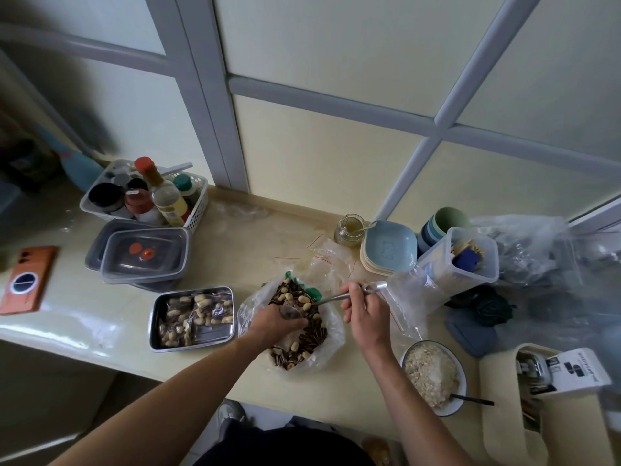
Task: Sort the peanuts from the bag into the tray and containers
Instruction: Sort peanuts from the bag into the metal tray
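Note:
An open clear plastic bag lies on the counter, full of dark striped sunflower seeds mixed with pale peanuts. My left hand is down inside the bag with its fingers curled among the seeds; what it holds is hidden. My right hand grips the handle of a metal spoon whose bowl sits over the seeds beside my left hand. Left of the bag stands a steel tray holding several peanuts and a crumpled clear bag. Two lidded clear plastic containers are stacked behind the tray.
A white basket of bottles stands at the back left, an orange phone at the far left. Right of the bag are a bowl of rice with a utensil, stacked blue dishes, a glass jar, a clear tub and plastic bags.

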`<move>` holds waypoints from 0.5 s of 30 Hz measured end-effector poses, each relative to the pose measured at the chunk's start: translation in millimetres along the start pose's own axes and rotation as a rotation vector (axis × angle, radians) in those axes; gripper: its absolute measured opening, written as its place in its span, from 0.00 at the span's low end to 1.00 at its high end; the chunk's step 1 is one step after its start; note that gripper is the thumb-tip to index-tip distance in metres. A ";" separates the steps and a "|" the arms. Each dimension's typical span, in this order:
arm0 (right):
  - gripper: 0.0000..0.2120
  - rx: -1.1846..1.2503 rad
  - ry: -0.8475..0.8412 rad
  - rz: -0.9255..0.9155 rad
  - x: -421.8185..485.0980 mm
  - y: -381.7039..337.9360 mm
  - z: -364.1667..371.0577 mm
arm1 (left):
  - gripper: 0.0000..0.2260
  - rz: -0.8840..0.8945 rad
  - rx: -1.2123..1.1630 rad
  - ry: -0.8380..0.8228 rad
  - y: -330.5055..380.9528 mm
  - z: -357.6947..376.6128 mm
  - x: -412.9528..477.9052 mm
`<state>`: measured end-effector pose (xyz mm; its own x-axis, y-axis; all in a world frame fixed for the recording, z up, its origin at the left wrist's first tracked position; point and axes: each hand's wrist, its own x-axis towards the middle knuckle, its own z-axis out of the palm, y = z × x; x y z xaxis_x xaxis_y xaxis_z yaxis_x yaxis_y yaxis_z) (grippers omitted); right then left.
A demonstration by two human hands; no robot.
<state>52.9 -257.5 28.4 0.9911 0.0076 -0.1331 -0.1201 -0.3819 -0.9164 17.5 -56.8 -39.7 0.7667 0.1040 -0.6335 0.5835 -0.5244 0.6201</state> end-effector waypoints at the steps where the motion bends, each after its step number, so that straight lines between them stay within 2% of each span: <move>1: 0.16 -0.023 -0.005 -0.028 0.2 1.0 1.1 | 0.10 0.007 0.006 0.007 -0.5 0.0 0.2; 5: 0.16 -0.117 -0.008 -0.194 -1.7 -2.2 2.4 | 0.12 0.064 0.001 0.065 1.9 -1.4 -0.2; 9: 0.18 -0.235 0.003 -0.415 -6.5 -14.6 0.8 | 0.13 0.072 -0.124 0.075 -2.9 -2.4 -1.1; 12: 0.17 -0.234 -0.008 -0.501 -9.3 -17.2 2.1 | 0.14 0.099 -0.186 0.089 -6.8 -4.0 -1.9; 15: 0.17 -0.234 -0.030 -0.511 -14.9 -21.3 2.4 | 0.14 0.119 -0.206 0.064 -8.9 -5.7 -1.9</move>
<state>40.6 -247.3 49.0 0.9174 0.2705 0.2919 0.3943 -0.5178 -0.7592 12.3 -47.5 -41.4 0.8449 0.1086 -0.5237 0.5252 -0.3535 0.7741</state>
